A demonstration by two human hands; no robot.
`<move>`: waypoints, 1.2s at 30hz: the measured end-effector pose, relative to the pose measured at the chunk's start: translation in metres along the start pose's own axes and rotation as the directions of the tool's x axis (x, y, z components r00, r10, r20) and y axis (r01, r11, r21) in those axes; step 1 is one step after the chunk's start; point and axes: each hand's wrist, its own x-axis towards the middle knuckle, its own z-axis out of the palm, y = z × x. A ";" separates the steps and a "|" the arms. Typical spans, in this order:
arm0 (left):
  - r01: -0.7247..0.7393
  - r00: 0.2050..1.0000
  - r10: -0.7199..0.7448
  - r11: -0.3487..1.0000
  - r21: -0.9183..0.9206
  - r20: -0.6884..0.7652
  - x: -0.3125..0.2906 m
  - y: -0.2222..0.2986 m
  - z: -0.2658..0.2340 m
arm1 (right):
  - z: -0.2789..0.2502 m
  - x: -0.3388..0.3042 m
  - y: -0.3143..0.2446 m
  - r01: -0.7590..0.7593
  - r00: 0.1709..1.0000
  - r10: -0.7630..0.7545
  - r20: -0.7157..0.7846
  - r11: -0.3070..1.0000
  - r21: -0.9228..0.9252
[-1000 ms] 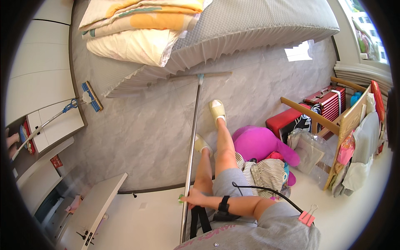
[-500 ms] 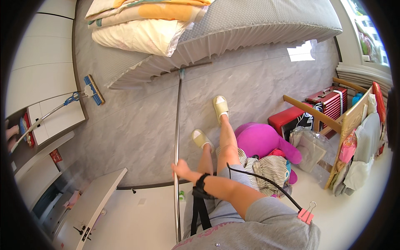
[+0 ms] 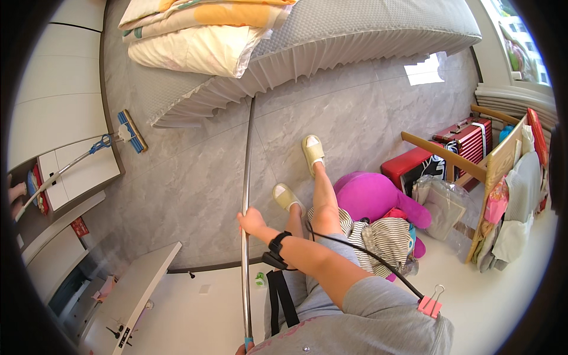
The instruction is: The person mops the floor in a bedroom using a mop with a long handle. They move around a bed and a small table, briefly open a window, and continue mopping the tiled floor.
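Note:
My right hand (image 3: 252, 222) is closed around the silver pole of a flat mop (image 3: 247, 177). The pole runs away from me to the bed, where its far end goes beneath the pleated bed skirt (image 3: 307, 68); the mop head is hidden there. At the lower edge, a small part of my left hand (image 3: 241, 349) shows beside the blue end grip (image 3: 248, 341), wrapped on it. My feet, in pale yellow slippers (image 3: 313, 155), stand right of the pole.
At the far left, another person's hand (image 3: 16, 192) is by the handle of a blue sponge mop (image 3: 131, 131). Folded quilts (image 3: 195, 47) lie on the bed. A purple plush toy (image 3: 367, 195), red suitcases (image 3: 467, 139) and an upturned wooden table (image 3: 488, 189) stand right. A door (image 3: 148, 278) juts lower left.
The mop has slid forward, its head passing from the bed's edge to beneath the skirt. My right hand has moved slightly forward and left. The pole's blue end and my left fingers have come into view.

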 end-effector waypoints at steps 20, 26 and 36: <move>-0.435 0.882 0.471 0.833 0.342 -0.028 -0.002 0.005 -0.012 | -0.148 -0.095 0.008 -0.146 0.942 0.159 -0.295 0.987 0.066; -0.093 0.753 0.606 0.484 0.870 -0.256 -0.107 0.109 -0.059 | -0.063 -0.061 0.052 -0.082 0.944 0.265 -0.198 0.766 0.637; -0.167 0.670 0.736 0.280 0.945 -0.099 -0.114 0.138 -0.043 | -0.104 -0.078 0.010 0.067 0.953 0.146 -0.265 0.753 0.655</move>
